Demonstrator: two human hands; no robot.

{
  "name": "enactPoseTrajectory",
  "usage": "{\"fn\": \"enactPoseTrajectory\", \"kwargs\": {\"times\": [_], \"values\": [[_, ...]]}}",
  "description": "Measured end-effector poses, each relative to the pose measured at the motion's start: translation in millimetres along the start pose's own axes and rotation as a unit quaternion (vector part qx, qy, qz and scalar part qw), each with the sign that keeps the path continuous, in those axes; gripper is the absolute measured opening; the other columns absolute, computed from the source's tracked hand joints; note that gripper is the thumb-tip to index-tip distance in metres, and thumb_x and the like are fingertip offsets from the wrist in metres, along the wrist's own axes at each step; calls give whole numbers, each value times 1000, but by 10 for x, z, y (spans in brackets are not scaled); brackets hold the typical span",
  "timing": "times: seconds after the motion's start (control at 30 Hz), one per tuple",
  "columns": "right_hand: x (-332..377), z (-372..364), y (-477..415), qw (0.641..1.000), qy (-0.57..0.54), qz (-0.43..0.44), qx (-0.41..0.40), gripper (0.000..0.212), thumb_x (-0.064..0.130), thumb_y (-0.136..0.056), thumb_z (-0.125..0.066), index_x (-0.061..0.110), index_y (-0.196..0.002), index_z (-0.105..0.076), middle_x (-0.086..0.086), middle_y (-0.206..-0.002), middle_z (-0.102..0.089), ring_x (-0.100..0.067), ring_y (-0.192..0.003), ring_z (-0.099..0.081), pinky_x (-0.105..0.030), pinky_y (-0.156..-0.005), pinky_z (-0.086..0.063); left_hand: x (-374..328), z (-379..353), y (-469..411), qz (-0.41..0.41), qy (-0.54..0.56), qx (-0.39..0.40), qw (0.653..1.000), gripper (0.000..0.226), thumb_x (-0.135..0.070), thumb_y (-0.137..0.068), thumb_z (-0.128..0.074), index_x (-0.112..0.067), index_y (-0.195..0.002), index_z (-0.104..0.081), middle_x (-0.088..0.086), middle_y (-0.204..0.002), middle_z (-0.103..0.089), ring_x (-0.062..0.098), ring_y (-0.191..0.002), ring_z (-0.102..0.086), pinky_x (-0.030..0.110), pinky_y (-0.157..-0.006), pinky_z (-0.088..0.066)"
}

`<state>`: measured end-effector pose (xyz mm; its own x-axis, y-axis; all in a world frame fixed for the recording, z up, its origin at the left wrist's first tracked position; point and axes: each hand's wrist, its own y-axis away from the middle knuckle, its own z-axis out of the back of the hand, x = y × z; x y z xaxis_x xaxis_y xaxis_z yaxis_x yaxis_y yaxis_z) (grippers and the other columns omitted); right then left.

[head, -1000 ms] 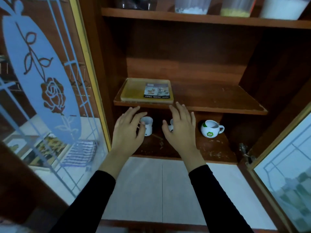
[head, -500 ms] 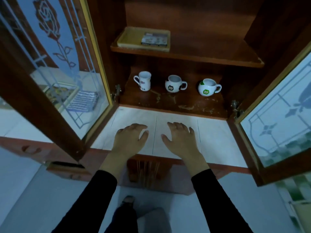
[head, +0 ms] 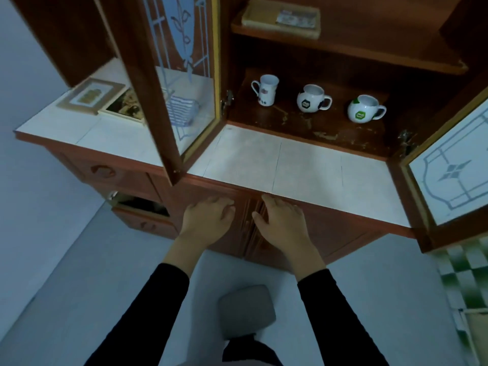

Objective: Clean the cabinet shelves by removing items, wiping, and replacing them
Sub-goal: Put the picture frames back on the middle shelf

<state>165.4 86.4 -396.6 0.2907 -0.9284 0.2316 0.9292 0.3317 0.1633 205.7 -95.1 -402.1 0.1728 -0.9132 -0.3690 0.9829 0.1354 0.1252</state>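
Note:
The wooden cabinet stands open with both glass doors swung out. On its bottom shelf (head: 311, 128) sit three mugs: a tall white mug (head: 266, 90) at left, a round black-patterned mug (head: 311, 99) in the middle, a round green-patterned mug (head: 364, 109) at right. A yellow food tray (head: 280, 18) lies on the shelf above. My left hand (head: 208, 220) and my right hand (head: 282, 223) hover palm-down, fingers relaxed, in front of the lower cupboard doors (head: 248, 228), just below the tiled counter's (head: 303, 167) front edge. Neither hand holds anything.
The left glass door (head: 182, 75) juts out over the counter, the right glass door (head: 454, 170) angles out at right. Picture frames (head: 92, 96) and a striped cloth (head: 182, 109) lie on the counter at left. A drawer (head: 140, 207) hangs partly open. A grey slipper (head: 245, 310) is on the floor.
Both hands have drawn back from the mugs on the bottom shelf, across the counter, down to the lower cupboard doors. The view has tilted down toward the floor.

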Motion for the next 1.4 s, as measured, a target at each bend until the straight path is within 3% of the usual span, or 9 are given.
{"fn": "enactPoseTrajectory", "kwargs": {"times": [0.43, 0.73, 0.87, 1.03, 1.23, 1.4], "values": [[2008, -697, 568, 991, 2, 127, 41, 57, 48, -98, -42, 20, -147, -37, -4, -145, -49, -24, -132, -46, -45, -108, -36, 1797, 533, 1402, 122, 9, -16, 992, 36, -42, -101, -38, -34, -131, -56, -1, -133, -58, 28, -119, -56, 37, -99, -37], [2902, -958, 487, 979, 6, 196, 53, 59, 48, -99, -42, 20, -150, -31, -5, -147, -48, -24, -133, -46, -44, -108, -37, 2640, 680, 1844, 185, 24, -43, 982, 39, -45, -103, -33, -33, -134, -53, -3, -138, -55, 24, -122, -55, 38, -100, -38], [3143, -992, 271, 976, 11, 209, 49, 61, 47, -99, -42, 18, -151, -28, -8, -145, -49, -25, -132, -47, -43, -107, -38, 2903, 750, 1726, 199, 24, -51, 978, 39, -46, -102, -33, -34, -134, -54, -3, -137, -56, 23, -121, -55, 38, -100, -38], [3363, -1067, -152, 973, 19, 231, 23, 56, 46, -100, -41, 18, -147, -37, -4, -143, -52, -21, -130, -48, -41, -105, -39, 3202, 847, 1358, 195, 12, -68, 978, 37, -44, -103, -34, -31, -129, -56, -3, -134, -57, 23, -116, -57, 38, -96, -39], [3580, -992, -931, 974, -14, 224, -21, 52, 43, -100, -44, 16, -145, -42, -3, -140, -55, -21, -129, -50, -41, -105, -42, 3505, 1137, 545, 173, 8, -74, 982, 38, -40, -103, -35, -32, -136, -52, -4, -141, -53, 23, -125, -52, 39, -103, -36], [3768, -780, -1714, 981, -18, 188, -44, 52, 44, -100, -42, 17, -145, -42, -4, -140, -55, -21, -128, -51, -38, -106, -42, 3704, 1501, -245, 142, -5, -81, 987, 37, -36, -103, -37, -23, -133, -55, 1, -130, -59, 26, -116, -56, 39, -101, -37]]}}
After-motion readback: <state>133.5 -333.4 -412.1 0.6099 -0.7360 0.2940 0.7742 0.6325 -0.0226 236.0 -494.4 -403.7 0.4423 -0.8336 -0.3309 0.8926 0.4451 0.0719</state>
